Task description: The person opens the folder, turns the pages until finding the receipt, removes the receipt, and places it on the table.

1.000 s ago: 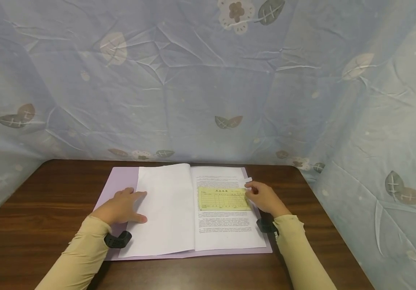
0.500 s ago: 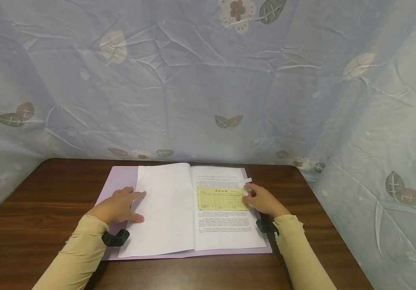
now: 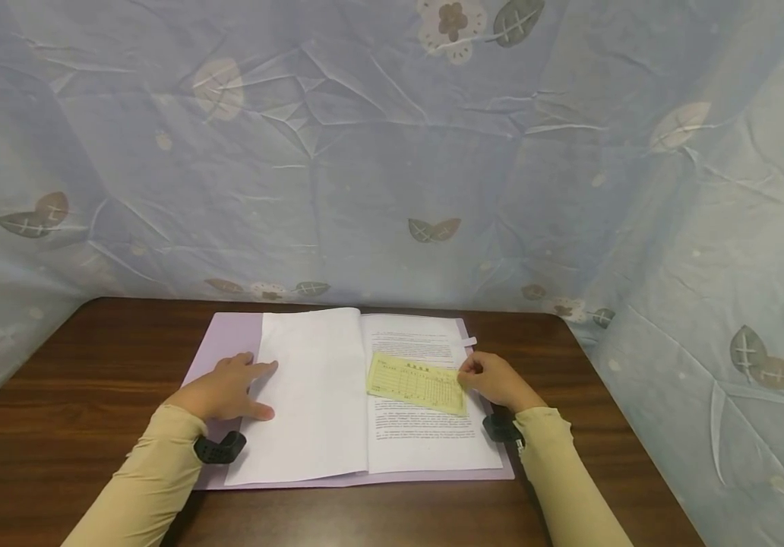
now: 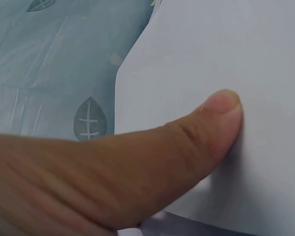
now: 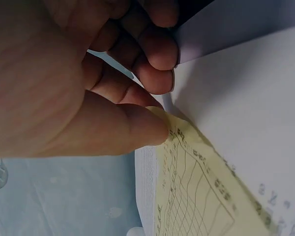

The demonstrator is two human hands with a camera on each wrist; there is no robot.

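Note:
A yellow printed form slip [image 3: 414, 384] lies tilted across the printed right-hand page [image 3: 426, 448] of an open stack of papers. My right hand [image 3: 497, 378] pinches the slip's upper right corner between thumb and index finger; in the right wrist view the thumb [image 5: 142, 128] presses on that corner and the slip bends slightly. My left hand [image 3: 224, 389] rests with spread fingers on the blank left-hand page [image 3: 313, 395]. The left wrist view shows its thumb [image 4: 201, 128] straight on the white paper. Beneath the papers lies a purple folder [image 3: 231, 334], spread open.
A small white tab [image 3: 469, 342] sticks out at the folder's right edge, just beyond my right hand. The folder lies on a dark wooden table [image 3: 57, 425]. A pale blue patterned cloth [image 3: 365, 167] hangs behind the table and along its sides.
The yellow slip has turned clockwise, its right end now lower on the page. My right hand has gone from near the tab to the slip's corner. The left hand stays put.

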